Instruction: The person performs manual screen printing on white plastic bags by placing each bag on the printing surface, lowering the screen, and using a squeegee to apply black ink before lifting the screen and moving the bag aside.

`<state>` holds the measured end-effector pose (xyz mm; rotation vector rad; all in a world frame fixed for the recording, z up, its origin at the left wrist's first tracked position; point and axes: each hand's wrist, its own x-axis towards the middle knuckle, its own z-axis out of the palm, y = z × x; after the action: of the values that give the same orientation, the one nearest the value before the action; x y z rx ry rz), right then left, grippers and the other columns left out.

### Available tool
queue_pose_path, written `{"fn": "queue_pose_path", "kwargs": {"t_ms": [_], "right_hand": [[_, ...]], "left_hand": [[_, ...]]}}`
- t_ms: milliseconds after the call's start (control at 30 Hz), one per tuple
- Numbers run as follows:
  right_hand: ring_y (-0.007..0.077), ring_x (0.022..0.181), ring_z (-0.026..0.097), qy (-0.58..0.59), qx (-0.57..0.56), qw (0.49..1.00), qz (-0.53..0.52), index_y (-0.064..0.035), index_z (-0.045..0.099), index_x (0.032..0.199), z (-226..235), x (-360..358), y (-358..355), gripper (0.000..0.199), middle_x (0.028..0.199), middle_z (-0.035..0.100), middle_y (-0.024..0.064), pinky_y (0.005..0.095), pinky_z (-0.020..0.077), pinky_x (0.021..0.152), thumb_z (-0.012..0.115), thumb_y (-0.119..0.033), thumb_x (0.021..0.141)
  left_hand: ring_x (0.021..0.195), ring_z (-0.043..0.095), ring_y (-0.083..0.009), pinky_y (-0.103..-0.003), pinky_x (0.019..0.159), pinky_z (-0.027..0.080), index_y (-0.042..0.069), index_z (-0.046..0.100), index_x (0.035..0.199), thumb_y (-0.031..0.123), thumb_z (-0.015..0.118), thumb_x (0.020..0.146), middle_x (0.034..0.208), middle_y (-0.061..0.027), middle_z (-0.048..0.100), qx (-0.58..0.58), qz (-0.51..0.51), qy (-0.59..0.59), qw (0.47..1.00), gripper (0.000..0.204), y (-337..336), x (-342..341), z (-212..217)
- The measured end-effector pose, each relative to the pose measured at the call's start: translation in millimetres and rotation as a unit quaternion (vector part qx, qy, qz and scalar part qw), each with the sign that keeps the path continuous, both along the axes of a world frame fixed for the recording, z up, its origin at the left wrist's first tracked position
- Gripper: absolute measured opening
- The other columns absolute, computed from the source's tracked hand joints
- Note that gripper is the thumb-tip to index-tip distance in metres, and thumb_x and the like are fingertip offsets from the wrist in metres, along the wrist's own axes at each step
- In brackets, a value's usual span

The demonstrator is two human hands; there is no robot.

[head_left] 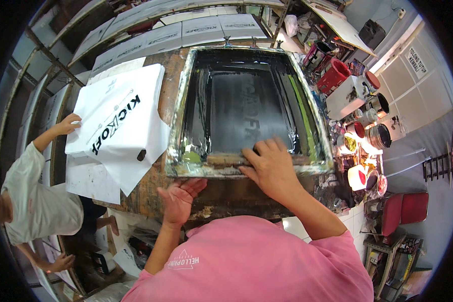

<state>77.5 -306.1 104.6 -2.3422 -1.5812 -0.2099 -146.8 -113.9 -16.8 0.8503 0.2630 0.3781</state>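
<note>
A screen-printing frame (pixel 176 132) lies on the worktable in front of me, its mesh coated with wet black ink (pixel 236 108) and dark lettering showing through. At the near end of the mesh, my right hand (pixel 272 166) is closed around the wooden handle of a squeegee (pixel 222 160); its blade is hidden. My left hand (pixel 179 200) is palm up at the frame's near edge, left of the middle. Its fingers are stretched out toward the underside of the frame and it holds nothing; whether they touch the frame I cannot tell.
Left of the frame lies a stack of white printed bags (pixel 121 113), with another person's hand (pixel 67 124) on its left edge. Paint pots and a red bucket (pixel 333 75) crowd the right side. Behind stand racks with printed sheets (pixel 201 30). A red chair (pixel 400 214) stands lower right.
</note>
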Motion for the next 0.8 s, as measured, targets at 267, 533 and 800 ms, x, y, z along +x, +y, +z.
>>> {"fn": "queue_pose_path", "kwargs": {"t_ms": [267,533,800], "right_hand": [[0.0269,0.086,0.062,-0.196,0.162,0.965,-0.061,-0.0114,0.064,0.094,112,46,49,0.030,0.084,0.062,0.0074,0.0501,0.0372,0.089,0.067,-0.040,0.088],[0.0300,0.062,0.058,-0.196,0.261,0.942,-0.076,-0.0026,0.063,0.074,178,71,93,0.038,0.064,0.059,0.0142,0.0425,0.0463,0.073,0.057,-0.036,0.090],[0.0282,0.055,0.057,-0.131,0.246,0.956,-0.093,0.0006,0.063,0.066,204,79,103,0.043,0.058,0.058,0.0152,0.0409,0.0463,0.063,0.056,-0.036,0.089]], "left_hand": [[0.146,0.037,-0.0447,-0.058,0.117,0.035,-0.003,0.031,0.156,0.098,0.039,0.076,0.156,-0.0303,0.039,0.076,0.021,-0.229,0.970,0.129,13,64,122],[0.156,0.003,-0.0484,-0.073,0.116,-0.004,0.015,0.026,0.163,0.079,0.049,0.090,0.167,-0.0299,0.010,0.799,0.061,0.370,0.471,0.100,13,78,3],[0.157,0.005,-0.0433,-0.072,0.116,-0.011,0.003,0.030,0.160,0.080,0.050,0.087,0.167,-0.0249,0.021,0.764,-0.006,0.417,0.493,0.109,11,90,2]]}}
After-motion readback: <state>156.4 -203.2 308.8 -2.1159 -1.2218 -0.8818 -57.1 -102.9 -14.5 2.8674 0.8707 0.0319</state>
